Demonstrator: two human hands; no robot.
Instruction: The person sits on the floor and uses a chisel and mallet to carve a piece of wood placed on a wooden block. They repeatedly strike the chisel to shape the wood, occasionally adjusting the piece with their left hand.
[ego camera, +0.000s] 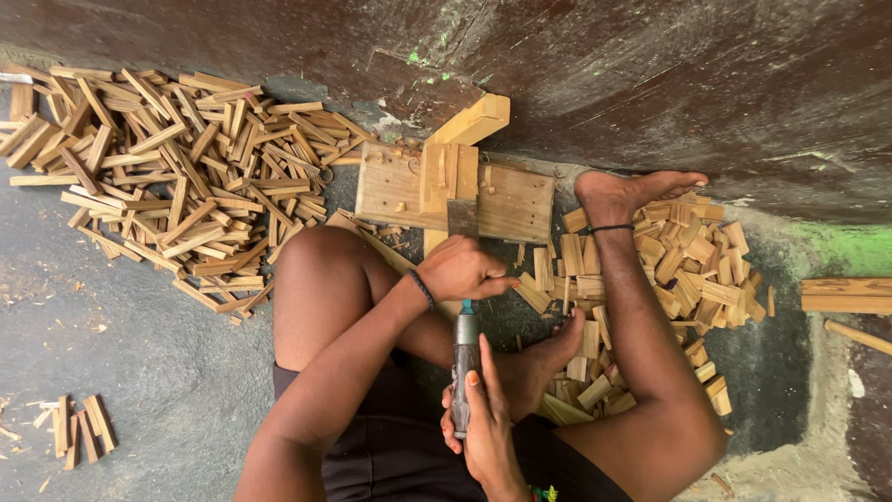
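Right hand: the right hand (483,423) sits nearest the camera, at about six o'clock in the view, its fingers wrapped shut around the grey handle (465,367) of a cleaver-like blade tool; one fingertip lies along the handle's side.
Tool: the handle runs up toward twelve o'clock, passes under the left hand, and its flat dark blade (462,217) shows again just beyond, resting on the wooden jig.
Left hand: the left hand (467,270), with a dark band at the wrist, lies over the tool's neck just above the handle, fingers curled together and pointing to three o'clock; whether they pinch a piece of wood underneath, I cannot tell.
Legs: the bent left knee is at nine o'clock of the hands; the right leg stretches to the one o'clock side, its foot (632,191) against the wall's base, a thin dark anklet on it.
Wooden jig: a flat plank block (511,204) with an upright pale post (469,125) stands at twelve o'clock, touching the wall.
Right pile: short cut wood slips (692,265) lie heaped around the right leg, at two to four o'clock.
Left pile: a much larger heap of longer wood strips (167,177) spreads at ten o'clock.
Small group: a few strips (82,429) lie apart at eight o'clock on the grey floor.
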